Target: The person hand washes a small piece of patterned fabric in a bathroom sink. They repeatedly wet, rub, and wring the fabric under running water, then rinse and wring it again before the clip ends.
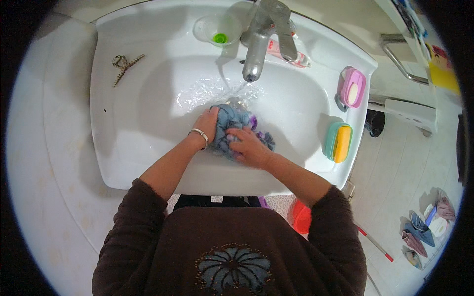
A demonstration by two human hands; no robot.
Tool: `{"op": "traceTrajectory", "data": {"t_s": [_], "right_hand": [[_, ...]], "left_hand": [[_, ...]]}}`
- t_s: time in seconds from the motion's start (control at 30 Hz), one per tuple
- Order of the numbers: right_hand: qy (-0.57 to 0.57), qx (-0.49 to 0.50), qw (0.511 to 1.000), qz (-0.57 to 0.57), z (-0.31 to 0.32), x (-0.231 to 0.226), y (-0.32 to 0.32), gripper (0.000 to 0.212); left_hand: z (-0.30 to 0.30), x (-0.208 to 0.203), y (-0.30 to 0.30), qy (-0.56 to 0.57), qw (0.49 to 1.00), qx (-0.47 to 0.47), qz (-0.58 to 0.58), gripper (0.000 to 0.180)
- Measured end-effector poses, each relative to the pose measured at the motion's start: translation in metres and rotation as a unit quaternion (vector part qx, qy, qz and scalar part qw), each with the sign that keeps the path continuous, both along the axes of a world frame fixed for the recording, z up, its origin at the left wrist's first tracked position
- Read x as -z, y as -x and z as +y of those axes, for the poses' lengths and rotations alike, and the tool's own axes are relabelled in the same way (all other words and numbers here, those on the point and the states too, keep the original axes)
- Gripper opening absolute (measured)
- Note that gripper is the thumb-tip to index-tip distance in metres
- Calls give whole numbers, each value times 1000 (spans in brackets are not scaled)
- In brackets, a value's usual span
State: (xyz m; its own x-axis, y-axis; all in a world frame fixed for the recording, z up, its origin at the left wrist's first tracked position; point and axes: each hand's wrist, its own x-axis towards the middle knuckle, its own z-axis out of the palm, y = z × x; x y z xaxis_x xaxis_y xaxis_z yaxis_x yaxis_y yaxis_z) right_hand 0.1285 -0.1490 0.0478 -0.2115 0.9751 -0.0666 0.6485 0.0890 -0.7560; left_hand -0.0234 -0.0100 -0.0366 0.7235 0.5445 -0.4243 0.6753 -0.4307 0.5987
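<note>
We see bright light; soft shadows fall left across the sink [112, 148]. Glare glints off the water [197, 93]. Fisheye bends edges, corners black.

The person wears a dark brown top [212, 224] with a blue-grey flower [232, 269], edged by beadlike dots. Beside this flower, both sleeves [133, 222] are wrinkled; beyond it, a pale bracelet [199, 131] circles the left wrist [194, 142].
</note>
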Motion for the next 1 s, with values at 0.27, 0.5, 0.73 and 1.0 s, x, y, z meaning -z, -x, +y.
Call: {"op": "traceTrajectory", "data": {"t_s": [0.27,0.5,0.73,1.0], "right_hand": [[35,252,945,-203,56,79,4,22],[211,436,858,-173,117,69,-4,39],[90,395,897,-175,61,19,-59,44],[43,-10,998,-51,-8,-12,-23,38]], "left_hand": [[0,-18,-27,-59,990,29,123,21],[1,-21,-23,-44,986,48,155,25],[11,-116,-9,-107,966,119,205,46],[-11,-85,-22,-57,981,62,175,60]]}}
